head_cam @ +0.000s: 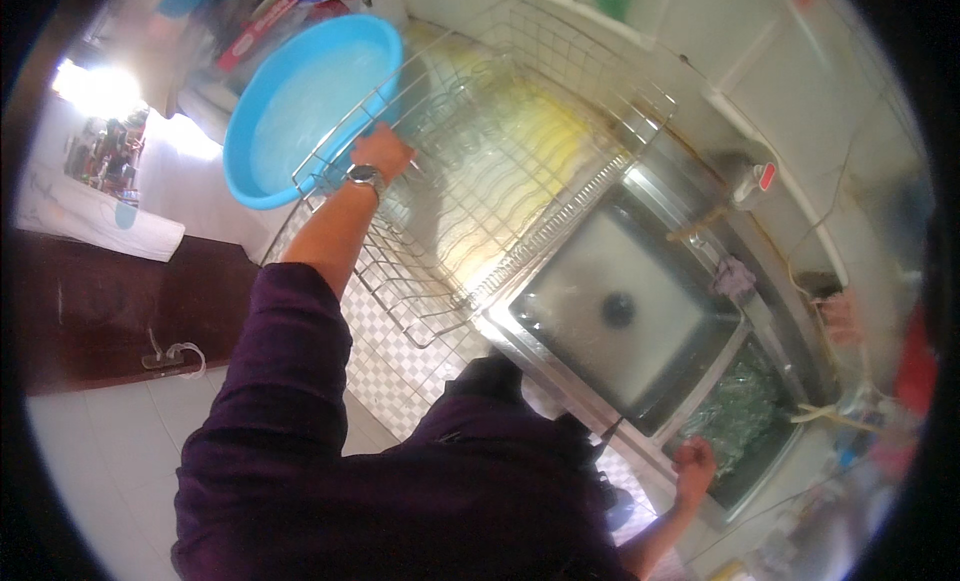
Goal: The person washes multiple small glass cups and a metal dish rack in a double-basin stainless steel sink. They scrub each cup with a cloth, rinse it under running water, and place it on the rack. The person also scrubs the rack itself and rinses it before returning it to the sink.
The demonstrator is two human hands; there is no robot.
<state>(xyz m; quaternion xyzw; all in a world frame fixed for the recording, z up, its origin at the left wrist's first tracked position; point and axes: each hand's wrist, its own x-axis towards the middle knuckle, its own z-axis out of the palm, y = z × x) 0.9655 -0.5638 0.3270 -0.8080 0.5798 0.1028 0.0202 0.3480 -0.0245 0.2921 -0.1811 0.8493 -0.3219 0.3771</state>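
My left hand [382, 155], with a wristwatch on its wrist, reaches over the near side of a wire dish rack [420, 333]. Its fingers are curled downward beside several clear glasses [465, 119] that stand in the rack. Blur hides whether one of them is in its grasp. A blue plastic basin [244, 149] of cloudy water lies just beyond that hand. Lower right, my right hand [694, 461] is at the front rim of a small sink compartment [739, 498] filled with clear, shiny items [739, 408]. Those fingers are bent, and their inner side is hidden.
A larger steel sink basin [645, 386] with cloudy water and a dark drain [619, 309] lies between my hands. Behind it are a tap with a red mark [750, 187] and a lilac cloth [733, 277]. A brown cabinet door [112, 311] is on the left.
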